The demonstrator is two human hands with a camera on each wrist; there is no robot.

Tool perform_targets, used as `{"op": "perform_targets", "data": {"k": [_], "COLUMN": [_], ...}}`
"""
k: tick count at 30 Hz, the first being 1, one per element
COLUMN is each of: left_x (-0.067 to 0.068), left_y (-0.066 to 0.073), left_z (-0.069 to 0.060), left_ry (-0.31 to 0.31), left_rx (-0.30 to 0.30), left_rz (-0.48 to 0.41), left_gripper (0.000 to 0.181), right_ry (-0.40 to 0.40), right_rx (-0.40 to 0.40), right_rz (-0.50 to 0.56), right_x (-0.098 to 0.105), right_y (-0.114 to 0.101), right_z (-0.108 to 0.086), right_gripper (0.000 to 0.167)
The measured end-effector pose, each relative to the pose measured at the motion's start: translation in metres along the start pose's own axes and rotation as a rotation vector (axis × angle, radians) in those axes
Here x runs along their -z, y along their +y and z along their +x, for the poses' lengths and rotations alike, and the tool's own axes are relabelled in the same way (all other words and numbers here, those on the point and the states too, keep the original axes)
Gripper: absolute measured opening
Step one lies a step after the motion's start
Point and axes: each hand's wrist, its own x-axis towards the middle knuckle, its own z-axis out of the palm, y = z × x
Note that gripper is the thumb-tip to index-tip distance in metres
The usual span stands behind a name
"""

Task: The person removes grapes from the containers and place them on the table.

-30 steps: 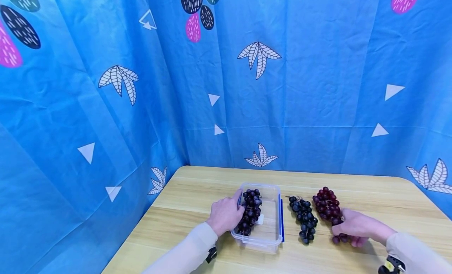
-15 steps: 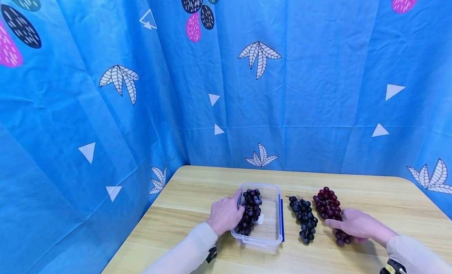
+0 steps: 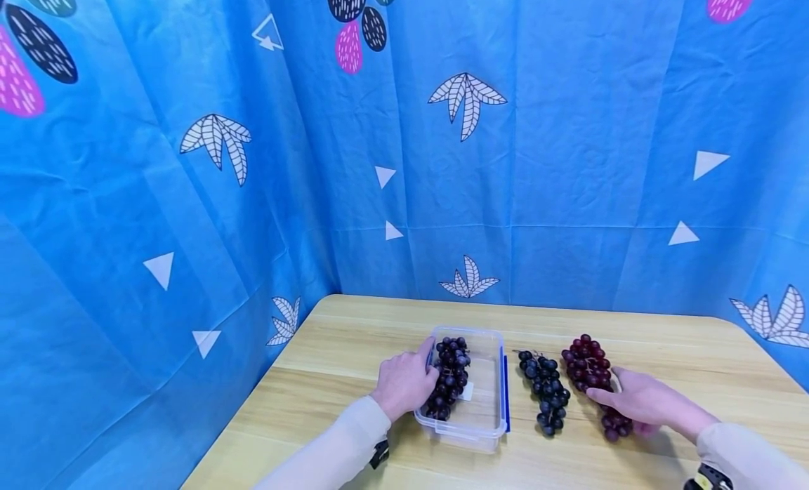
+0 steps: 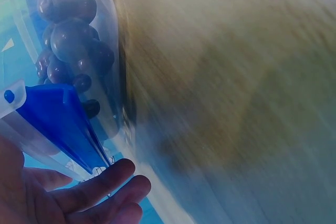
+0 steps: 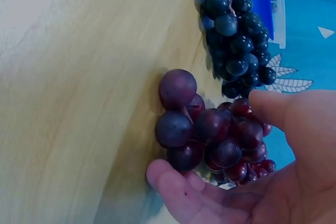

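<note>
Wooden table [image 3: 354, 321]: right hand [image 3: 643, 400], nearer, straddles red grapes [image 3: 586, 365] slanting far-left to near-right, thumb and fingers apart; left hand [image 3: 403, 383] grips box [image 3: 488, 400].

Right fingers [image 3: 604, 397] partly hide red grapes [image 3: 586, 365].

Dark grapes [image 3: 547, 392] (narrow gaps beside) separate red grapes [image 3: 586, 363] from box [image 3: 470, 441].
</note>
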Motion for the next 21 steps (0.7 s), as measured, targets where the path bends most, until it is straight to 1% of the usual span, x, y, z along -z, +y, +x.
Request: {"op": "perform_targets", "data": {"k": [7,11,14,17,21], "left_x": [0.0,0.0,0.001,0.0,0.0], "left_y": [-0.001,-0.001,-0.001,0.0,0.0], "left_z": [-0.001,-0.001,-0.001,0.0,0.001], "left_ry": [0.014,0.007,-0.002,0.003,0.006], "left_rx": [-0.007,-0.004,0.001,0.0,-0.002], "left_rz": [0.004,0.001,-0.001,0.001,0.006], "left_gripper": [0.064,0.064,0.064,0.064,0.064], "right_ry": [0.027,0.036,0.048,0.062,0.082], "right_rx": [0.024,0.026,0.043,0.056,0.06], "right_rz": [-0.086,-0.137,-0.198,-0.258,-0.294], "right_x": [0.003,0.003,0.005,0.01,0.017], "right_y": [-0.001,-0.002,-0.004,-0.007,-0.011], "right_z": [0.002,0.005,0.006,0.005,0.004], "right_gripper": [0.112,0.115,0.114,0.113,0.11]}}
